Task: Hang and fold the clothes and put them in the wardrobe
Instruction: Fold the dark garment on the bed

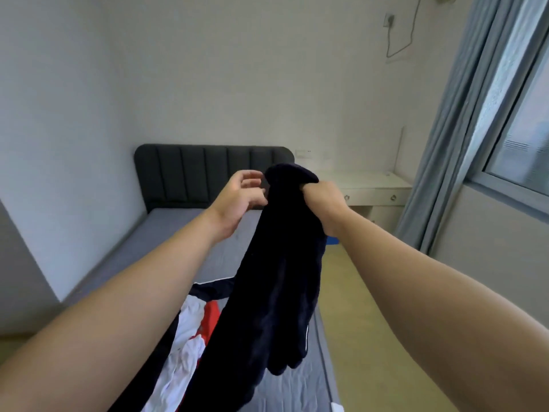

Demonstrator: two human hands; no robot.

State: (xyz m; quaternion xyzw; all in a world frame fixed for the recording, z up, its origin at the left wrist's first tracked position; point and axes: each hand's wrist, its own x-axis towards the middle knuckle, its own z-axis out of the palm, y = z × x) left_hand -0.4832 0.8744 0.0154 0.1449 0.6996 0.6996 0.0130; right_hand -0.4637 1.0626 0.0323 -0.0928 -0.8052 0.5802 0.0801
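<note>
My right hand [323, 202] grips the top of a dark navy garment [273, 286] and holds it up in the air over the bed. The cloth hangs down in a long bunch to the lower middle of the view. My left hand [237, 200] is just left of the garment's top, fingers loosely spread, fingertips close to the cloth and holding nothing. Below, a pile of clothes [190, 337] in white, red and black lies on the bed.
The bed [166, 248] has a grey sheet and a dark padded headboard [190, 173] against the far wall. A white desk with drawers [374, 191] stands at the right of the bed. Blue curtains [451, 138] and a window fill the right side. Yellowish floor runs beside the bed.
</note>
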